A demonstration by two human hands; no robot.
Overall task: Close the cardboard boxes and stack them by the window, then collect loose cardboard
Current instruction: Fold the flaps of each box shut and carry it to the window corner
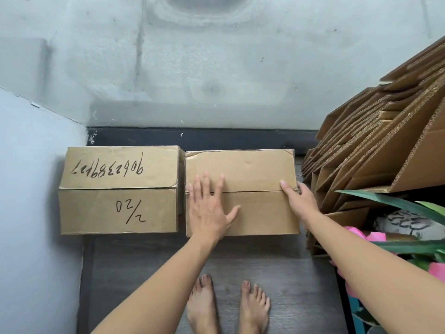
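Two closed cardboard boxes sit side by side on the dark floor (216,266), pushed up against the black sill below the frosted window (216,68). The left box (119,190) bears handwritten numbers on its flaps and is untouched. On the right box (252,169), the left hand (209,208) lies flat with fingers spread wide, pressing across the seam where the two top flaps meet. The right hand (298,198) curls over the box's right edge, thumb on top; its fingers seem to wrap down the side, though they are hidden. A leaning pile of flattened cardboard (375,145) stands just to the right, near green leaves (395,203).
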